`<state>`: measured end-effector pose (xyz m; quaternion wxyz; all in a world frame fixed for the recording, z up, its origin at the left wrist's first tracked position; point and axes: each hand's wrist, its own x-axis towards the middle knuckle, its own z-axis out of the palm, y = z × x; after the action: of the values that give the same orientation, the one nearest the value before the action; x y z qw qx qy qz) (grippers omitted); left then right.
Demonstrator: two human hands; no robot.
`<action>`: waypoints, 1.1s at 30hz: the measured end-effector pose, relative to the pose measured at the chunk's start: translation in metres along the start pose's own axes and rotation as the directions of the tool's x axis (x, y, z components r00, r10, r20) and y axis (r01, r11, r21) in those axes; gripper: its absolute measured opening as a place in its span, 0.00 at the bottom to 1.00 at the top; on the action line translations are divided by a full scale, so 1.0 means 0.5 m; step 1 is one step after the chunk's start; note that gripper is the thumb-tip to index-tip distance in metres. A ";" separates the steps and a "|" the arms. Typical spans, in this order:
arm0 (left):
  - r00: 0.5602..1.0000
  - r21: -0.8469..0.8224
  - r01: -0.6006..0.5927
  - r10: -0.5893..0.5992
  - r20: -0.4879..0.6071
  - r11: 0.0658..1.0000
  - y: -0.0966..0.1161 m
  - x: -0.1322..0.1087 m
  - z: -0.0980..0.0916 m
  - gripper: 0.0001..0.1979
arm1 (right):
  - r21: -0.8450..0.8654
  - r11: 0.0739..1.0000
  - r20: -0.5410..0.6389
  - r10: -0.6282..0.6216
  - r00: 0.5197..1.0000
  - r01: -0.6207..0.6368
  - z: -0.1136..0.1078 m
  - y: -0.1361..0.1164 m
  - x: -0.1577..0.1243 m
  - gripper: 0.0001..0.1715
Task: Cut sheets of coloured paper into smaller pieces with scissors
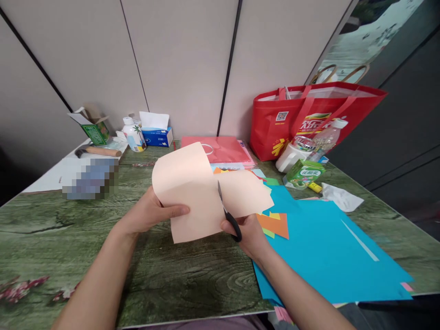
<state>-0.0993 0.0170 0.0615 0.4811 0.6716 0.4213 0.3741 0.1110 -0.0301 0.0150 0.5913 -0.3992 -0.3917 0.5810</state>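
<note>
A large cream sheet of paper (194,195) is held up over the table, its upper left part curling over. My left hand (154,213) is closed on its left side, with the thumb on the front face. Black-handled scissors (233,224) are in my right hand (250,231), their blades at a cut in the sheet. To the right of the blades, a part of the paper with a jagged right edge (245,192) bends away. The fingers behind the paper are hidden.
Blue sheets (330,252) and orange scraps (277,225) lie at the right on the green table (192,279). Behind stand a red bag (271,123), a green carton (304,174), a bottle (134,135) and a tissue box (156,136). A hammer (99,150) lies back left.
</note>
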 end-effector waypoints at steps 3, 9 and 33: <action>1.000 -0.020 0.003 -0.003 -0.003 1.000 0.000 0.001 0.001 0.32 | 0.013 0.999 -0.010 0.044 0.999 -0.044 0.001 -0.003 0.000 0.20; 1.000 -0.017 -0.009 0.009 0.001 1.000 -0.002 0.002 0.002 0.32 | -0.018 0.996 -0.023 0.084 0.996 -0.085 0.005 -0.010 0.000 0.18; 1.000 -0.015 -0.015 0.015 -0.005 1.000 -0.003 0.002 0.002 0.35 | -0.072 0.996 -0.075 -0.062 0.995 0.057 0.001 0.001 0.004 0.32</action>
<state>-0.0982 0.0176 0.0598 0.4823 0.6702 0.4148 0.3824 0.1104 -0.0279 0.0146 0.6089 -0.4297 -0.4004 0.5333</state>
